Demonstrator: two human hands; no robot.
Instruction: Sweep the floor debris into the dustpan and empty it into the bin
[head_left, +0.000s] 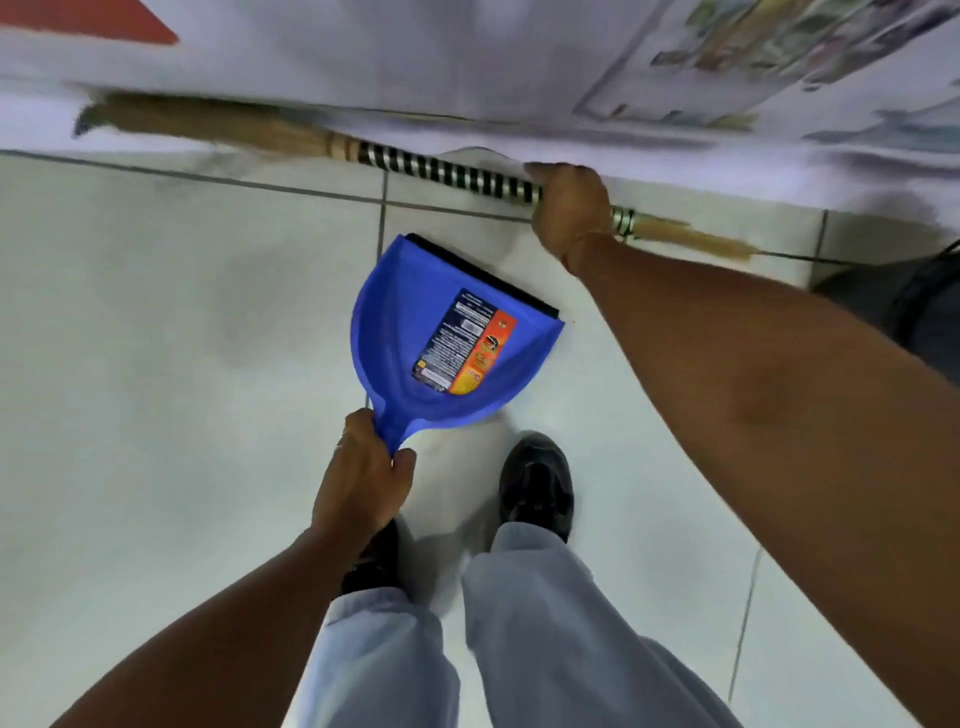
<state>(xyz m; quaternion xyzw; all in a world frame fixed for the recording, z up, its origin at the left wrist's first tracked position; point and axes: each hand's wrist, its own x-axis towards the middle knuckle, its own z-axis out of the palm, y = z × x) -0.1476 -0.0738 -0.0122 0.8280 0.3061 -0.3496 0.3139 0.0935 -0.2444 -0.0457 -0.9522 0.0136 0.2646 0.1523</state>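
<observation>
Early stage, judging by the empty blue dustpan (452, 332) at frame centre, handle gripped by left hand (363, 483); right hand (569, 210) clasps grass broom (332, 148) across the top; no debris or bin visible.

Grey trousers (545, 649), black shoes (537, 486), bare forearms.

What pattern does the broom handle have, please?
Black and silver spiral stripes on the broom handle, clearest in the head view.

Head cam, looking steeply down, close.
</observation>
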